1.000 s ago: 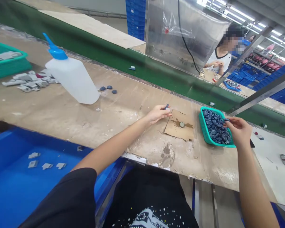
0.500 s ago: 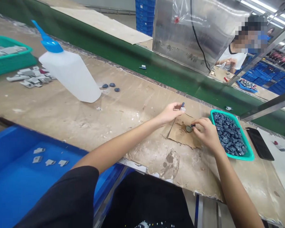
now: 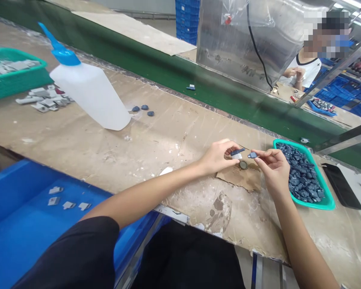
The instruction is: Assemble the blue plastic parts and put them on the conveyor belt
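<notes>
Step in hand: you look to be offering one part up to another, both held clear of the bench, near each other but apart.
Left hand: your left hand (image 3: 219,157) is partly curled, thumb and fingertips pinching a dark-blue and pale-grey two-tone piece (image 3: 237,152).
Right hand: your right hand (image 3: 273,166) has thumb and forefinger closed on a small dark-blue tabbed piece (image 3: 252,155).
Under the work: a round, crimp-edged shallow cap (image 3: 243,165) sits on a stained brown cardboard square (image 3: 239,180); its contents are too small to make out.
Next move: as I judge it, this calls for turning the tabbed end true to its mate, with a light pinch, fingertips off any wet face.
Right basket: green plastic basket (image 3: 328,205), just beyond your right hand, heaped with small dark-blue pieces (image 3: 303,172).
Left basket: another green plastic basket, far left (image 3: 6,85), holding pale-grey pieces (image 3: 13,67); more lie loose beside it.
Blue bin: large blue plastic bin (image 3: 33,241) below the bench edge, four pale-grey pieces well spaced on its floor.
Bottle: translucent white plastic bottle with a blue spout (image 3: 90,94), fill level unclear; three dark-blue pieces (image 3: 144,107) lie near its base.
</notes>
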The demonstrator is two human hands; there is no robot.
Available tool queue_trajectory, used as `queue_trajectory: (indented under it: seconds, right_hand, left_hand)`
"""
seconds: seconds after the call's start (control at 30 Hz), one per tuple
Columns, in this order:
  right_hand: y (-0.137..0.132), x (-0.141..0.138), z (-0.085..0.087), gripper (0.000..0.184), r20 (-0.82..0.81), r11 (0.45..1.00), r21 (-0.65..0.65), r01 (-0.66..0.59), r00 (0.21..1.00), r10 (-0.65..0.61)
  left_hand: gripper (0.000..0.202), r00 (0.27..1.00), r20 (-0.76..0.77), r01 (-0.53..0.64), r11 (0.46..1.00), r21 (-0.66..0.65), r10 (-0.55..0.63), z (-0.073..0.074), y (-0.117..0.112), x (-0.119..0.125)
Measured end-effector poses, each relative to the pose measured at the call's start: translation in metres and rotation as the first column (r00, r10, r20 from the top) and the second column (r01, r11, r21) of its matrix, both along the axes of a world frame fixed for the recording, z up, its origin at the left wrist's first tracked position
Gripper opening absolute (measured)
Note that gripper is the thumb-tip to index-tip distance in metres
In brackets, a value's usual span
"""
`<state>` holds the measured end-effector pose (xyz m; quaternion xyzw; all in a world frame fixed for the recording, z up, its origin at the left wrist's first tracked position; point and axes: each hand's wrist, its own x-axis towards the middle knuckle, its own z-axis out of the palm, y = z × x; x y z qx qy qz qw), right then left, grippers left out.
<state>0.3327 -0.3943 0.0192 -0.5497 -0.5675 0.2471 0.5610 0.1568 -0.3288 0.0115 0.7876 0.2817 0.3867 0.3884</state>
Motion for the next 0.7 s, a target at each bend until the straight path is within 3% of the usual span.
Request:
queue_trajectory:
  seconds: [0.07, 0.17, 0.43, 0.57, 0.7]
  right_hand:
    - [0.0, -0.006, 0.001, 0.029, -0.126, 1.0, -0.014, -0.026, 0.992, 0.024]
    - [-0.001, -0.01, 0.001, 0.032, -0.187, 0.997, -0.017, -0.072, 0.98, 0.068]
    - [-0.004, -0.015, -0.004, 0.028, -0.116, 0.998, -0.004, -0.07, 0.991, 0.069]
    - [-0.009, -0.022, -0.009, 0.02, 0.045, 0.996, 0.051, -0.076, 0.996, 0.074]
    - [-0.013, -0.029, -0.011, 0.039, 0.418, 0.988, 0.148, -0.037, 0.908, -0.029]
  left_hand:
    - [0.023, 1.0, -0.002, 0.022, 1.0, 0.018, -0.022, 0.002, -0.004, 0.001]
    - [0.021, 0.999, 0.0, 0.04, 0.998, 0.039, -0.04, 0.003, -0.009, 0.002]
    - [0.021, 0.999, 0.039, -0.004, 1.0, -0.025, 0.005, 0.004, -0.012, 0.003]
    - [0.021, 0.995, 0.086, -0.037, 0.991, -0.126, 0.048, 0.003, -0.012, 0.004]
    - [0.023, 0.99, 0.132, -0.01, 0.963, -0.268, 0.047, -0.001, -0.011, 0.006]
